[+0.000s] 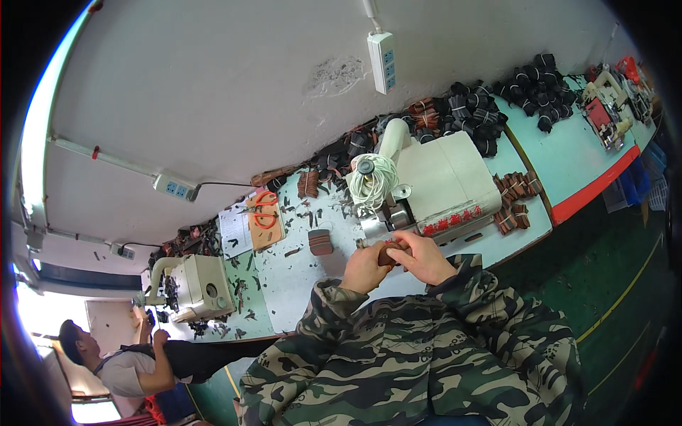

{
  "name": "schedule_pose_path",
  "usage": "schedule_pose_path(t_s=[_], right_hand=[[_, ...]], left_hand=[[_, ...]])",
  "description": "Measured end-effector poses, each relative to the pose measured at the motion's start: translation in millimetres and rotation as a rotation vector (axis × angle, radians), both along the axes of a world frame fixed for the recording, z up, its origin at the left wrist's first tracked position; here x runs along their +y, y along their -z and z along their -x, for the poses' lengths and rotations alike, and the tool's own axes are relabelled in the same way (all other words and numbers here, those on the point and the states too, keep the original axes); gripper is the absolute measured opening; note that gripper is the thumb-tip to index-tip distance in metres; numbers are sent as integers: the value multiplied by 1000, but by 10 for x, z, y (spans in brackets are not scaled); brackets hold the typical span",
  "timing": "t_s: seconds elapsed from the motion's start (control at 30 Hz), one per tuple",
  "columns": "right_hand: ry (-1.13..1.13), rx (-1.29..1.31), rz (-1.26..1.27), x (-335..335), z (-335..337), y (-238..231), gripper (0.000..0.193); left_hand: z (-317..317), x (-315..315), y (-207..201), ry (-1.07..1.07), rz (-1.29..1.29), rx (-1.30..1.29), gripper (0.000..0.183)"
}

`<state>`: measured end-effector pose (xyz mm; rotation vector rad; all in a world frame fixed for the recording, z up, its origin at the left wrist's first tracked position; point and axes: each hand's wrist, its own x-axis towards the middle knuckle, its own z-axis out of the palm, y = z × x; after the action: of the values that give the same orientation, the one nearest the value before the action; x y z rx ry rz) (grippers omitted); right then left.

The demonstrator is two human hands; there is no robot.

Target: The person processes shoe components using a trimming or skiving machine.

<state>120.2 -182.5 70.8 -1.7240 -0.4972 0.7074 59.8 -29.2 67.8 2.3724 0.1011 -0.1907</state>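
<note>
2 bent arms in camouflage sleeves (490, 297), left hand (365, 268) and right hand (425, 260) close together beside a cream machine (451, 174), fingers of both curled, gripping 1 small brown piece (387, 255) between them, a brown stack (320, 243) to the left

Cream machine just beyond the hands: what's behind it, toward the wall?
Behind the cream machine, tied black bundles and reddish-brown ones lie along the wall. Its body covers the tabletop directly behind, so I can't tell what's there.

A pale workbench (288, 305) carries a cream machine (458, 174), a brown stack (320, 242) — plus brown bundles (521, 187), dark scraps (293, 252).
</note>
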Motion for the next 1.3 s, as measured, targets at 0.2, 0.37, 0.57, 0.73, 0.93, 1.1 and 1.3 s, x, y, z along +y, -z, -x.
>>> schedule_pose_path(t_s=[0.2, 0.37, 0.57, 0.73, 0.93, 1.1, 1.3], right_hand=[[277, -715, 274, 127, -250, 426, 26], [267, -831, 454, 417, -279, 504, 30], [296, -836, 384, 294, -174, 268, 26], [82, -541, 178, 155, 111, -54, 36], [124, -558, -113, 23, 26, 14, 26], [154, 352, -208, -91, -58, -44, 20], [204, 390, -240, -61, -67, -57, 19]], left_hand=[[86, 64, 116, -11, -71, -32, 30], [139, 77, 91, -50, -48, 28, 32], [142, 193, 59, -80, -113, 21, 29], [-25, 75, 5, -37, -183, -61, 24], [-108, 48, -71, 182, -130, -130, 31], [-48, 218, -258, 47, 822, 498, 50], [44, 23, 3, -263, 942, 358, 54]])
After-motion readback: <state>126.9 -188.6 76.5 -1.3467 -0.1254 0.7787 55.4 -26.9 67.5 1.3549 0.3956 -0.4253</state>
